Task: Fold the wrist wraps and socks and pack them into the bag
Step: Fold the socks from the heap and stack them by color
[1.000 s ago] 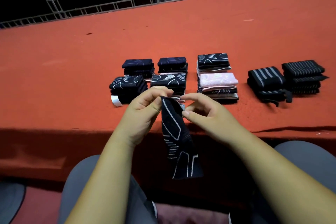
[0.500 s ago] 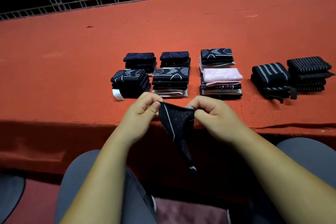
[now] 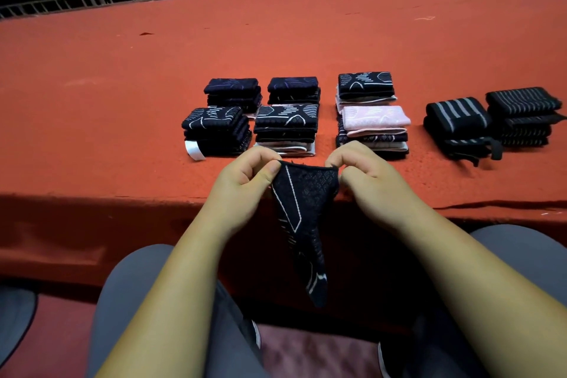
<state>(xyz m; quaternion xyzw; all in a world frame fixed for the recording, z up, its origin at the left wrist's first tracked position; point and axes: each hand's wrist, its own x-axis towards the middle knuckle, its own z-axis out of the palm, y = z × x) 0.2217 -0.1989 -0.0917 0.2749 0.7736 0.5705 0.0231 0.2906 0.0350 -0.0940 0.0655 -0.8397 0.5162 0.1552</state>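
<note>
Two hands held one dark patterned sock by its open end, just in front of the bench edge. The left hand pinched one corner of the cuff between thumb and curled fingers. The right hand pinched the opposite corner in the same way. This grip stretched the cuff flat and let the rest of the sock hang straight down below the bench edge, probably to square the fabric before folding.

Six stacks of folded socks sat on the bench in two rows just beyond the hands, with a pink sock on top of one stack. Two stacks of striped wrist wraps stood to the right, apart from the socks, so sorting by type appeared intended. No bag was visible, so packing was judged not yet begun.
</note>
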